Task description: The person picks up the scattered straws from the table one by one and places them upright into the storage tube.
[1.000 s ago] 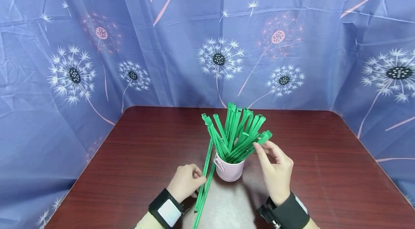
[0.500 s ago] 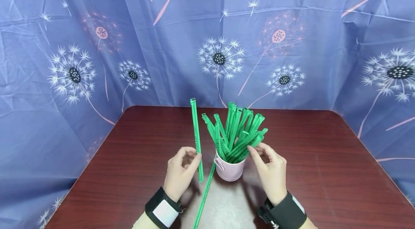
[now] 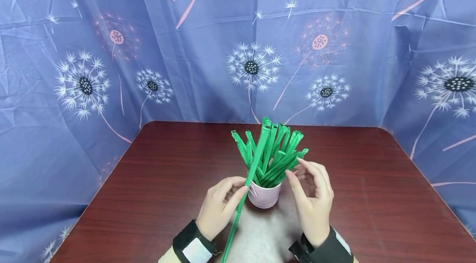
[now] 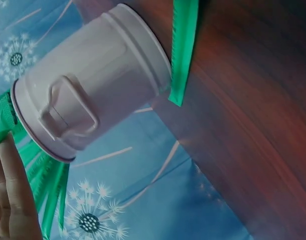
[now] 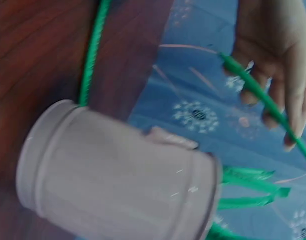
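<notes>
A small pale pink pail (image 3: pixel 264 197) stands upright on the table, packed with green paper-wrapped straws (image 3: pixel 282 163) that fan out above its rim. My left hand (image 3: pixel 219 207), at the pail's left, pinches one wrapped straw (image 3: pixel 259 149) between thumb and fingers; its upper part crosses in front of the bunch. The right wrist view shows this held straw (image 5: pixel 257 92) slanting, its lower end free. On the right, my right hand (image 3: pixel 315 203) is beside the bunch, thumb and fingers spread apart near the straws leaning that way.
Another wrapped straw (image 3: pixel 232 234) lies on the table left of the pail, beneath my left hand. The dark red-brown table (image 3: pixel 167 163) reaches back to a blue dandelion-print cloth (image 3: pixel 201 68). A wire handle (image 4: pixel 68 107) sticks out from the pail's side.
My left hand has picked up one of the two straws from the table, raised it upright and brought it right to the pail. My right hand's fingers have come off the leaning straws.
</notes>
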`<state>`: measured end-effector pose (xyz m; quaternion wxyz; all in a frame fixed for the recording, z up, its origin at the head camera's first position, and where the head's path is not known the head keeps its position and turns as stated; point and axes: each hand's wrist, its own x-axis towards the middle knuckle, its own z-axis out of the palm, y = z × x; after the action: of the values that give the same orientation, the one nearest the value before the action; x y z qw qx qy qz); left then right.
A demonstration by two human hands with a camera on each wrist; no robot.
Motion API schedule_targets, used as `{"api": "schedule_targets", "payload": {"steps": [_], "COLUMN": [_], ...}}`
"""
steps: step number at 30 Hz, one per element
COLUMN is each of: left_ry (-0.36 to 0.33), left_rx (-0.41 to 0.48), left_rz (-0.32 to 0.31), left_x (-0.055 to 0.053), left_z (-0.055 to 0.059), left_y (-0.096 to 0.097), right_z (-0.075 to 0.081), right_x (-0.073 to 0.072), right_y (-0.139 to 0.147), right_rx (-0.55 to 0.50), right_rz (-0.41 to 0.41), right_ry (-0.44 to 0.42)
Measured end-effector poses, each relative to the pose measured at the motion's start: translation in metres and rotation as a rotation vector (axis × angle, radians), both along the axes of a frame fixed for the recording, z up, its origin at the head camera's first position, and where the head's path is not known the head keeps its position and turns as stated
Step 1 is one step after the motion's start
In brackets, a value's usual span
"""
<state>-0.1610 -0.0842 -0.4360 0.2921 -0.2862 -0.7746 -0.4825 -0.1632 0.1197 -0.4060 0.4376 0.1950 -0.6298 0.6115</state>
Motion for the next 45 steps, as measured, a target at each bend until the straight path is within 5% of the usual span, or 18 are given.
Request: {"api": "schedule_targets", "payload": {"steps": [5, 10, 19, 22, 25, 29, 32, 40, 45], "left_ry": [0.062, 0.151, 0.165, 0.094, -0.055, -0.279, -0.386, -0.521, -0.561], "left_rx": [-0.072, -0.123, -0.144, -0.175, -0.245, -0.427, -0.561, -0.641, -0.686], "left_rz": [-0.045, -0.064, -0.085, -0.072, -0.032, 0.071, 0.127, 0.157, 0.156], "left_x": [0.001, 0.0, 0.0, 0.002, 0.004, 0.007, 0.008, 0.007, 0.004], "left_z": [-0.001, -0.003, -0.003, -0.001, -0.001, -0.006, -0.013, -0.028, -0.027], "left_y": [0.004, 0.005, 0.006, 0.005, 0.004, 0.0, -0.004, -0.008, -0.012], "right_z": [0.009, 0.012, 0.014, 0.015, 0.017, 0.021, 0.024, 0.025, 0.027], "right_x": [0.007, 0.012, 0.012, 0.011, 0.01, 0.007, 0.005, 0.002, -0.001], "right_y": [-0.004, -0.006, -0.006, -0.005, -0.002, 0.005, 0.009, 0.016, 0.02], "right_rx": [-0.066, -0.064, -0.139, -0.151, -0.166, -0.209, -0.256, -0.396, -0.422], "right_rz": [0.19, 0.175, 0.29, 0.282, 0.271, 0.24, 0.201, 0.13, 0.104], "right_ry": [0.062, 0.064, 0.115, 0.129, 0.157, 0.179, 0.185, 0.186, 0.193]}}
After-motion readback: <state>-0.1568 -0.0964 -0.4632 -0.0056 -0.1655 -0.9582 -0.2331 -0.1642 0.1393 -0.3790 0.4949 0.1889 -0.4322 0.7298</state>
